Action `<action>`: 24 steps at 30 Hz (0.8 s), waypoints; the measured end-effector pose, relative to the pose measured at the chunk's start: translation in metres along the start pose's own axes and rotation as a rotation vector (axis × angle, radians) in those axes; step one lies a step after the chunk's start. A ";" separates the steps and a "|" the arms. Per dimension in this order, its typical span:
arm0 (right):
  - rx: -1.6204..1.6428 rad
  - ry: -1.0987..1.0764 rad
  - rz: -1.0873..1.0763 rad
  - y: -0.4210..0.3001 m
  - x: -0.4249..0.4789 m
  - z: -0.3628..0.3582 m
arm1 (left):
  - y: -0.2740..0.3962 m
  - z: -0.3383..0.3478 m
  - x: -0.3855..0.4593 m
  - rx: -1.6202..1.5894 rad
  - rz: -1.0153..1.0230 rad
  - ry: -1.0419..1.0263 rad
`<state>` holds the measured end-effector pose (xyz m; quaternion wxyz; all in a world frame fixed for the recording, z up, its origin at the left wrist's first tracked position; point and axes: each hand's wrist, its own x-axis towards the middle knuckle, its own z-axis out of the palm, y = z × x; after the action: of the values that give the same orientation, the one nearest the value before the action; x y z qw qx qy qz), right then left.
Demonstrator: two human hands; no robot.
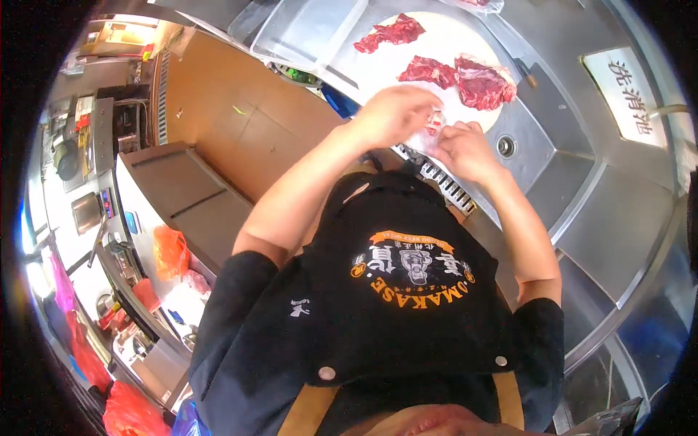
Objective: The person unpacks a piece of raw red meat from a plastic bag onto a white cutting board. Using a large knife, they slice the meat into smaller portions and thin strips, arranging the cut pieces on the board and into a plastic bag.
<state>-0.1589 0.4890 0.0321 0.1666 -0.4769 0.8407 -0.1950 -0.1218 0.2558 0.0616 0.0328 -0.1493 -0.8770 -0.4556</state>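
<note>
My left hand [401,113] and my right hand [464,148] are close together at the near edge of a round white cutting board [450,32]. Between them they hold a crumpled clear plastic bag [432,124] with red markings; my fingers hide part of it. Three pieces of raw red meat lie on the board beyond my hands. One thin piece [391,32] is at the far left, a smaller piece [428,71] sits in the middle, and a thick piece with pale fat [484,84] rests at the right.
A stainless steel sink basin with a drain [506,146] lies right of the board. A clear plastic tub [308,32] stands to its left. A white sign [621,95] with writing hangs on the right. Far left, an orange plastic bag [170,252] sits on a counter.
</note>
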 end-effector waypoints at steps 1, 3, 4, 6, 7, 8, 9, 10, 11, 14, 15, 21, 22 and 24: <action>0.024 0.031 -0.008 0.003 0.002 0.013 | 0.005 0.005 0.007 -0.040 0.001 -0.253; 0.069 0.095 -0.020 0.004 0.004 0.030 | -0.019 0.026 0.010 0.248 -0.221 -0.520; 0.035 0.039 0.004 0.001 0.005 0.030 | -0.040 0.039 0.006 0.448 -0.338 -0.538; -0.038 -0.045 0.275 0.001 0.001 0.040 | -0.045 0.045 0.007 0.645 -0.509 -0.447; -0.071 -0.090 0.413 0.002 -0.001 0.045 | -0.042 0.040 0.006 0.637 -0.567 -0.339; -0.053 -0.123 0.511 0.009 0.002 0.045 | -0.040 0.037 0.007 0.627 -0.622 -0.230; -0.033 -0.085 0.570 0.011 0.005 0.047 | -0.040 0.037 0.007 0.613 -0.607 -0.238; -0.014 -0.046 0.629 0.013 0.007 0.050 | -0.042 0.038 0.009 0.598 -0.593 -0.247; 0.005 -0.008 0.688 0.014 0.009 0.052 | -0.045 0.038 0.013 0.583 -0.578 -0.255; 0.198 -0.060 0.718 0.017 0.018 0.058 | -0.064 0.046 0.025 0.404 -0.588 -0.241; 0.263 -0.080 0.724 0.016 0.020 0.060 | -0.072 0.049 0.025 0.334 -0.588 -0.210; 0.851 0.201 0.561 0.039 0.013 0.082 | -0.091 0.049 0.005 -0.161 -0.615 -0.093; 0.893 0.232 0.565 0.039 0.013 0.083 | -0.088 0.052 0.000 -0.194 -0.594 -0.041; 0.871 0.146 0.538 0.037 0.008 0.076 | -0.083 0.056 -0.013 -0.256 -0.552 0.069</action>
<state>-0.1545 0.4867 -0.0529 0.3349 -0.1156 0.7839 -0.5098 -0.1293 0.2535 -0.0390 -0.0816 0.1072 -0.8184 -0.5587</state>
